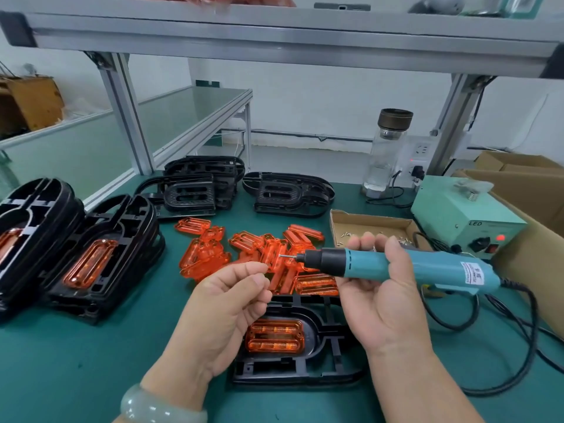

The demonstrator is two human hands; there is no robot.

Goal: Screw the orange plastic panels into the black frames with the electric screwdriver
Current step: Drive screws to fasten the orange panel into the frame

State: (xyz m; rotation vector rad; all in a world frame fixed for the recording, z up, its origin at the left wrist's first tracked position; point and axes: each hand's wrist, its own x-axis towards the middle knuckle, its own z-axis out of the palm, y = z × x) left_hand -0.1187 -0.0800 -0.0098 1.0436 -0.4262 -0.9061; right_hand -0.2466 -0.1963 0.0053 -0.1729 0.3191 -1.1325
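Note:
My right hand (381, 296) grips the teal electric screwdriver (396, 265) level above the table, its bit (288, 256) pointing left. My left hand (227, 303) is raised beside the bit with curled fingers, thumb and forefinger pinched together just below the bit's tip; whether a screw is between them I cannot tell. Under both hands a black frame (305, 366) lies flat with an orange panel (274, 335) seated in it. Loose orange panels (207, 254) are heaped behind it.
Stacked frames with orange panels fitted (91, 261) stand at the left. Bare black frames (198, 190) lie at the back. A cardboard tray of screws (370, 224) and a teal power box (464, 218) sit at the right, with the black cable (531, 331) looping nearby. A glass bottle (386, 154) stands behind.

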